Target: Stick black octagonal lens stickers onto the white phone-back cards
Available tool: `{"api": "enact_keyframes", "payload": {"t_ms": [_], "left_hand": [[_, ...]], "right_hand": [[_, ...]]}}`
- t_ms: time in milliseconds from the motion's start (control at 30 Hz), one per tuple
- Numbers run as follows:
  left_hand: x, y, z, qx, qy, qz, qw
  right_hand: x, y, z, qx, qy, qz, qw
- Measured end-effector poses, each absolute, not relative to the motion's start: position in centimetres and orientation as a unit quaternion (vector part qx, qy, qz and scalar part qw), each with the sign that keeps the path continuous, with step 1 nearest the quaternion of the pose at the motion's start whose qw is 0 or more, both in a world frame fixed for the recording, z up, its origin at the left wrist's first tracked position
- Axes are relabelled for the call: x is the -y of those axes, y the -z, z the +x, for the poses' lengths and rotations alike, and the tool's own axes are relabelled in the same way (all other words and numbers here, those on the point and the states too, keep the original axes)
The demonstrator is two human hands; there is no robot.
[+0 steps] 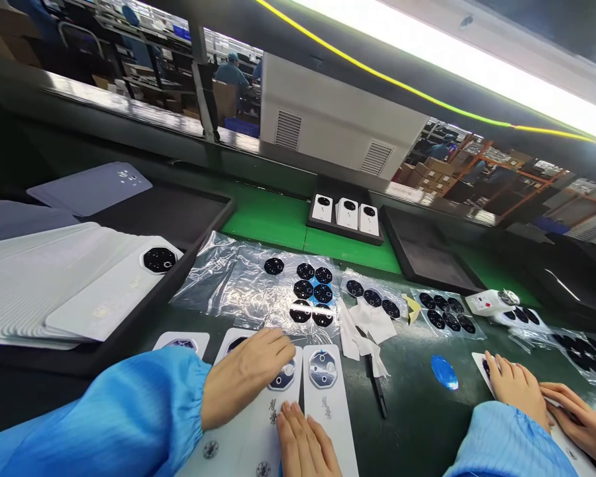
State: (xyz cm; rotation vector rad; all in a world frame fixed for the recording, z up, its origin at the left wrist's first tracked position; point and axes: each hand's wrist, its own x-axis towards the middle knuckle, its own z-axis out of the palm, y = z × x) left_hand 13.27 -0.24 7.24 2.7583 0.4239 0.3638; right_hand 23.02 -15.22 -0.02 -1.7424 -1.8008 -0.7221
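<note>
Several white panels with printed characters lie side by side on the dark green table. My left hand [251,371] rests palm down across the upper part of the middle panels, its fingers curved over the edge of an octagonal dark piece [283,379]. Lower down, my right hand [308,440] lies flat on a white panel [248,437], fingers stretched out and close together. The panel to the right [340,424] carries a shiny octagonal piece [322,369] at its top. Another panel [198,339] shows partly behind my left sleeve. Neither hand visibly grips anything.
Black octagonal pieces [302,289] sit on clear plastic film [248,285]. White paper scraps [372,321] and a black pen-like tool [379,396] lie to the right, near a blue oval film [444,372]. A black tray [198,245] holds fanned white panels [114,285]. A co-worker's hands [519,391] work at right.
</note>
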Motion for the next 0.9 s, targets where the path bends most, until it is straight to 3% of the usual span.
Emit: {"api": "enact_keyframes", "payload": {"t_ms": [233, 567, 900], "left_hand": [[-2.3, -6.9, 14.9, -0.128, -0.11, 0.954, 0.246], [-2.0, -6.7, 15.0, -0.117, -0.097, 0.968, 0.2], [-0.2, -5.5, 14.4, -0.093, -0.114, 0.986, 0.079]], "right_hand": [[12.7, 1.1, 21.4, 0.596, 0.297, -0.594, 0.451], [12.8, 1.5, 21.2, 0.603, 0.281, -0.594, 0.453], [13.2, 1.3, 21.5, 0.616, 0.261, -0.591, 0.451]]}}
